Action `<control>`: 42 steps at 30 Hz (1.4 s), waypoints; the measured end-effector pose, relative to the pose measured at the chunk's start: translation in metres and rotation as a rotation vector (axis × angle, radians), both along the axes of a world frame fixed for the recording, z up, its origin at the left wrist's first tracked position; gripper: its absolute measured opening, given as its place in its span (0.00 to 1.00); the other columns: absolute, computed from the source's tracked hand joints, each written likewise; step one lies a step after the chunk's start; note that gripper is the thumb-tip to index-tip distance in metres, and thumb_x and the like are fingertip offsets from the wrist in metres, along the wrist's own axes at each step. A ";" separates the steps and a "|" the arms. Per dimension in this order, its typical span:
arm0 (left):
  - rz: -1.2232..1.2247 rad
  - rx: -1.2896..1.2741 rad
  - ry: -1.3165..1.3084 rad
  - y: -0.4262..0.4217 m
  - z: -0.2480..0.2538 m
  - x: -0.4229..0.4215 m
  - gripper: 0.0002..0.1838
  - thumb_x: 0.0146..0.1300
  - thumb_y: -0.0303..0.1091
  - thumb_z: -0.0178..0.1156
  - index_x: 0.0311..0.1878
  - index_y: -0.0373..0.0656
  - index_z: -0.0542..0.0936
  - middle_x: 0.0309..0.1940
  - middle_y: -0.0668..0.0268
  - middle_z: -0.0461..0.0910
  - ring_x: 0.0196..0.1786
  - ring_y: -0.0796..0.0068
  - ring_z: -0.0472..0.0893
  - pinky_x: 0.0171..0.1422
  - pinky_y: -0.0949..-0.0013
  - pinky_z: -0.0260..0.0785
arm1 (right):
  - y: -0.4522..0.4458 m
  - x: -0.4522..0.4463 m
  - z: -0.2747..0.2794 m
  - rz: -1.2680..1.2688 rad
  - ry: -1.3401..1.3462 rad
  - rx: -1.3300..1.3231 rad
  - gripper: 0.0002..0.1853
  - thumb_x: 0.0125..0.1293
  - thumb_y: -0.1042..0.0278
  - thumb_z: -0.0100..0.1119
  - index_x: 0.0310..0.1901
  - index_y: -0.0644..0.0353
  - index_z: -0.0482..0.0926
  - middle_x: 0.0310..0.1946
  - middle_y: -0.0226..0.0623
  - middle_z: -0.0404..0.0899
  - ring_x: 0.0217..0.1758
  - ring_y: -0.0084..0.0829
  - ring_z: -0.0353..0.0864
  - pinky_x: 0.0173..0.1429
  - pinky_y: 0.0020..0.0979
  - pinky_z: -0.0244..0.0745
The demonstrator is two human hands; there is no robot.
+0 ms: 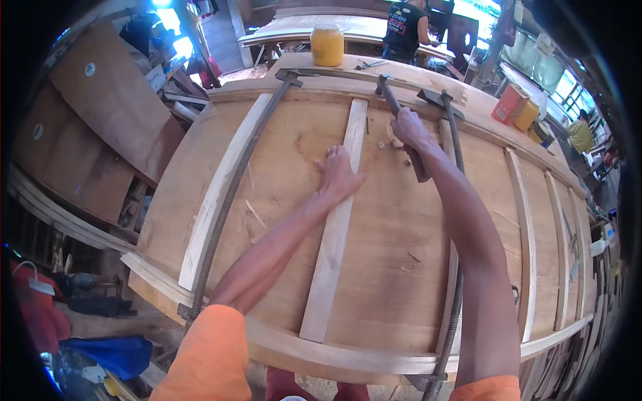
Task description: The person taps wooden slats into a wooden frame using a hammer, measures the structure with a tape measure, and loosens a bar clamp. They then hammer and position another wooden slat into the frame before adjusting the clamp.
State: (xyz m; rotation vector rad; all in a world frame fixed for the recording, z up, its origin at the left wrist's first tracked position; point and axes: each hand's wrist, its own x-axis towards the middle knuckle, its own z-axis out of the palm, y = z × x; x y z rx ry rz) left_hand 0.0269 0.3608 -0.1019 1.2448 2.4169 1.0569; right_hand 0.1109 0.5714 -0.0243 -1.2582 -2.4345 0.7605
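Observation:
My right hand (412, 131) is wrapped round the handle of a hammer (390, 97), whose head is at the frame's far rail. My left hand (340, 175) rests on a pale wooden slat (328, 274) in the middle of the panel, its fingers bent over the slat's left side; whether they grip it is hard to tell. The slat runs from the far rail to the near rail (334, 354) of a wooden frame. Two long metal clamps (231, 190) span the frame, one to the left and one under my right forearm.
A jar of yellow stuff (327, 45) stands beyond the far rail. A red container (509, 104) and more jars stand at the right. Plywood sheets (110, 87) lean at the left. A person in a dark shirt (405, 30) stands at a further bench.

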 end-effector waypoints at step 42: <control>-0.058 0.081 0.080 -0.071 -0.016 0.031 0.65 0.48 0.53 0.77 0.77 0.20 0.52 0.73 0.32 0.65 0.78 0.35 0.63 0.86 0.47 0.51 | -0.418 0.338 0.149 0.855 -0.636 0.032 0.24 0.73 0.43 0.64 0.41 0.62 0.77 0.30 0.44 0.83 0.31 0.47 0.88 0.33 0.47 0.82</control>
